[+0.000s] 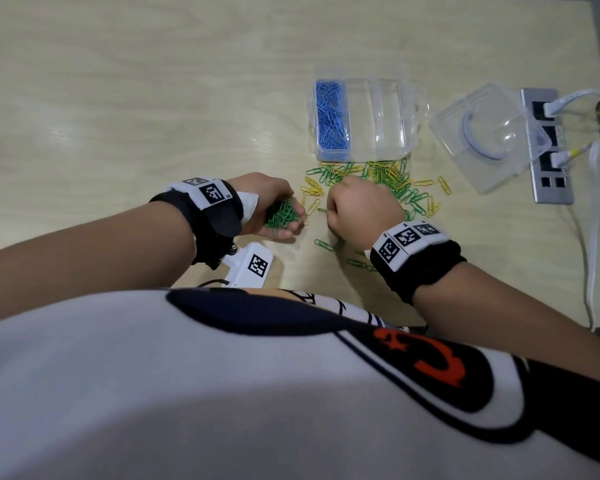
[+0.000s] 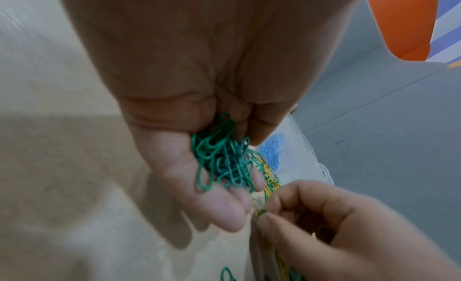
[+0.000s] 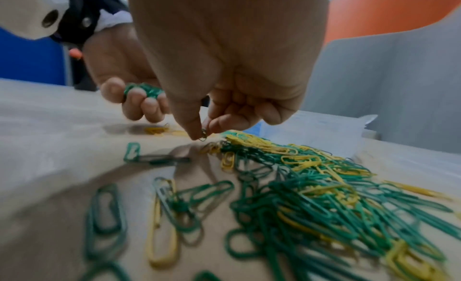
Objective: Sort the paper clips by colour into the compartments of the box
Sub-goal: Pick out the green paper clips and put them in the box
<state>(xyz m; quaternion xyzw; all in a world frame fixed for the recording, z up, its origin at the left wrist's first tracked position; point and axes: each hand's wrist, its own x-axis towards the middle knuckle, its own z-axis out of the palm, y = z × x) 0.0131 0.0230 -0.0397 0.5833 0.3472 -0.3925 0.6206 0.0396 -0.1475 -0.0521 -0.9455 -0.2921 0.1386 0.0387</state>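
Observation:
A clear box [image 1: 388,116] stands on the table; its left compartment is full of blue clips [image 1: 330,114], the other compartments look bare. In front of it lies a mixed heap of green and yellow clips [image 1: 392,183] [image 3: 312,186]. My left hand [image 1: 274,206] [image 2: 224,167] is cupped around a bunch of green clips [image 1: 283,214] [image 2: 222,157]. Just right of it, my right hand [image 1: 357,206] [image 3: 203,132] hovers over the heap's left edge and pinches one green clip [image 3: 203,135] between thumb and forefinger.
A clear lid [image 1: 489,136] lies right of the box. Behind it a grey socket strip [image 1: 548,147] with white plugs and cables sits near the table's right edge. Loose green clips [image 1: 359,263] lie under my right wrist.

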